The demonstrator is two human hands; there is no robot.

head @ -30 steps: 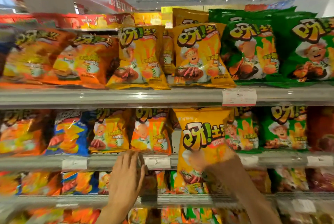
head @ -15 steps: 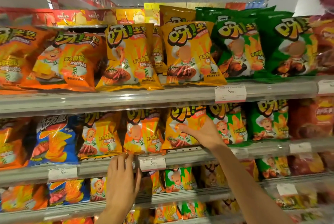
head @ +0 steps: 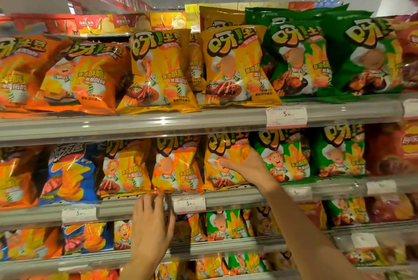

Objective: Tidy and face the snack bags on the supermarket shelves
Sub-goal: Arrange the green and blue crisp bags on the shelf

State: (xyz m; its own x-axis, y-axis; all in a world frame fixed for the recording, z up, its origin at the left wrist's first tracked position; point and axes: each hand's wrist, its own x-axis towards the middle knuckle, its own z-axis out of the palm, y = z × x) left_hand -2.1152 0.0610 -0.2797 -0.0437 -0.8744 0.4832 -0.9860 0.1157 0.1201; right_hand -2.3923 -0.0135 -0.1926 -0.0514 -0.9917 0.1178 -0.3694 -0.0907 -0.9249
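On the middle shelf (head: 237, 198) a yellow snack bag (head: 222, 178) stands upright between an orange-yellow bag (head: 176, 166) and a green bag (head: 285, 155). My right hand (head: 247, 167) holds its right side, with the thumb across the bag's front and the fingers at its edge. My left hand (head: 150, 218) rests on the shelf's front rail just below the orange-yellow bag, fingertips at the lip beside a price tag (head: 189, 204). Whether the fingertips touch that bag's bottom edge is unclear.
The top shelf (head: 158, 122) carries orange, yellow and green bags leaning forward. A blue bag (head: 67, 173) stands at the middle shelf's left and red bags (head: 393, 148) at its right. Lower shelves (head: 226, 247) hold smaller bags. Price tags line the rails.
My right hand lifted the yellow bag from in front of the lower shelves up into the middle shelf row and stood it there. The left hand stayed on the rail.
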